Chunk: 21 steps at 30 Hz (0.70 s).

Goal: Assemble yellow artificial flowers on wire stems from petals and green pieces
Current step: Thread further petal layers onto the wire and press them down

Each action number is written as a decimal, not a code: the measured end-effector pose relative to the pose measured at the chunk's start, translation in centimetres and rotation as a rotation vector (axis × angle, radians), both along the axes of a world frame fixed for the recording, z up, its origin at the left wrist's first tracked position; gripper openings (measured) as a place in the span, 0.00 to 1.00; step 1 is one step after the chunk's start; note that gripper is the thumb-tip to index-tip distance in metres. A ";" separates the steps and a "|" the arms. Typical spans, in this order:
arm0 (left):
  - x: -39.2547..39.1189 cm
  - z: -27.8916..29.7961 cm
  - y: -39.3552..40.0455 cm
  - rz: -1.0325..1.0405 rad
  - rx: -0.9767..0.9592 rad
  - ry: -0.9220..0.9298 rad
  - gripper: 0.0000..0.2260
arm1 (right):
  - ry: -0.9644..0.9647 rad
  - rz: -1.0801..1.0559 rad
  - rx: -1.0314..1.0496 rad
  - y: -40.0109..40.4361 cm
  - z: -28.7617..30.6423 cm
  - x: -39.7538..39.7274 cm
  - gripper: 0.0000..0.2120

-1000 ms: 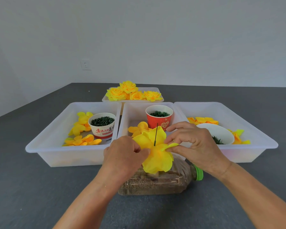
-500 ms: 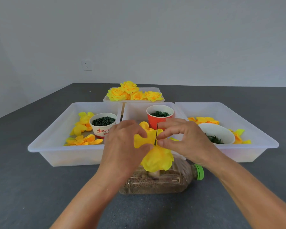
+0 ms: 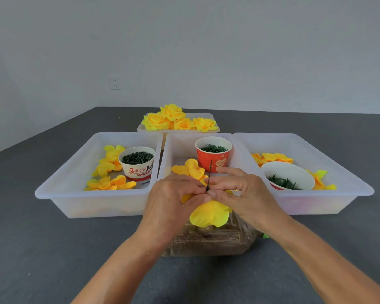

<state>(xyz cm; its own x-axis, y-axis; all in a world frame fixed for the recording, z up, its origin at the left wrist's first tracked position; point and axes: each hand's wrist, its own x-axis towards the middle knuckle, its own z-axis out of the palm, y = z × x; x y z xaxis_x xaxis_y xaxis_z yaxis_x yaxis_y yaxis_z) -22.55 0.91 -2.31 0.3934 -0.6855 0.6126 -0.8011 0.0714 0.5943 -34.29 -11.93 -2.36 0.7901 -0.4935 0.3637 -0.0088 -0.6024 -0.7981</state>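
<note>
A yellow petal layer [image 3: 208, 215] sits on a thin dark wire stem [image 3: 209, 174] that stands up from a plastic bottle [image 3: 208, 240] lying on its side. My left hand [image 3: 171, 200] and my right hand [image 3: 241, 194] meet at the wire, fingertips pinching the petals closed around it. Most of the petal layer is hidden under my fingers; one lobe hangs below. Loose yellow petals [image 3: 189, 168] lie in the middle tray [image 3: 169, 154] just behind my hands.
Left tray [image 3: 59, 189] holds petals and a white cup [image 3: 137, 163] of green pieces. A red cup [image 3: 213, 153] of green rings stands in the middle tray. Right tray [image 3: 349, 185] holds petals and a white bowl [image 3: 287, 177]. Finished yellow flowers [image 3: 176, 120] fill a far tray.
Both hands have closed in on the wire. The petal layer, spread open a second ago, is now folded and squeezed around the stem.
</note>
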 end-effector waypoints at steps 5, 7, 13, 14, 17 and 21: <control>-0.1 -0.6 -0.2 -0.014 -0.070 0.041 0.10 | -0.048 0.033 0.032 0.1 -0.6 0.1 0.05; -0.1 -0.6 -0.2 -0.019 -0.074 0.048 0.10 | -0.062 0.042 0.055 0.1 -0.9 0.2 0.06; 0.1 -0.4 -0.5 0.060 -0.009 0.078 0.09 | -0.069 0.121 0.182 0.1 -1.2 -0.1 0.10; 0.1 -0.3 -0.7 0.074 0.002 0.105 0.06 | -0.072 0.127 0.196 -0.1 -1.2 -0.2 0.11; 0.1 -0.3 -1.0 0.037 0.026 0.176 0.11 | -0.044 0.093 0.199 -0.7 -0.5 -0.8 0.11; 0.4 -0.2 -1.2 -0.006 0.079 0.273 0.07 | -0.085 -0.125 0.201 -3.7 1.8 -2.2 0.08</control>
<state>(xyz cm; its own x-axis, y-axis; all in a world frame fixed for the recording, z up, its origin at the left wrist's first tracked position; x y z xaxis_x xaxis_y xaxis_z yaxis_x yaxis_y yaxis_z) -22.17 -0.25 -2.54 0.5320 -0.7297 0.4295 -0.6103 0.0212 0.7919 -36.48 -15.62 -0.53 0.6893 -0.6547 0.3103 -0.0014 -0.4295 -0.9031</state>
